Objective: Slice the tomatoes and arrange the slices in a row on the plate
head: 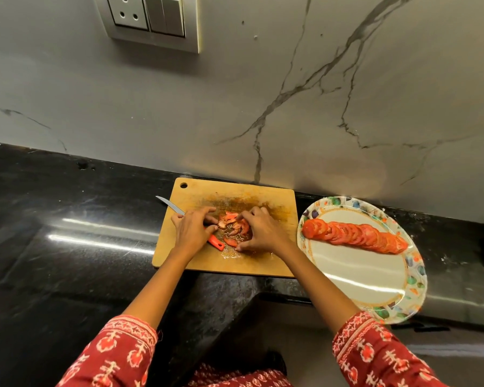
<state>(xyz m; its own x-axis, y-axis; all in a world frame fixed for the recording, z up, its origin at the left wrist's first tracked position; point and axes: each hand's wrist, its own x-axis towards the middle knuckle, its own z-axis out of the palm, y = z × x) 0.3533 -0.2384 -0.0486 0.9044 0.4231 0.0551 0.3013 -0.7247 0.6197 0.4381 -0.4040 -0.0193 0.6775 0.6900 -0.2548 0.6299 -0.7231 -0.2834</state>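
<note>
- The wooden cutting board lies on the black counter, its far edge close to the marbled wall.
- On the middle of the board there is a small heap of tomato pieces, wet with juice.
- The left hand is at the left side of this heap; its fingers are curled and the thumb and fingertips pinch at the tomato pieces.
- The right hand is at the right side of the heap, its fingers also bent down and gripping the pieces.
- The knife lies on the left part of the board under the left hand; its blade points far-left over the board's edge and the red handle shows near the heap.
- The plate with a coloured rim stands just to the right of the board.
- A row of tomato slices lies on the far half of the plate, overlapping from left to right.
- A socket and switch panel is on the wall, far left.
</note>
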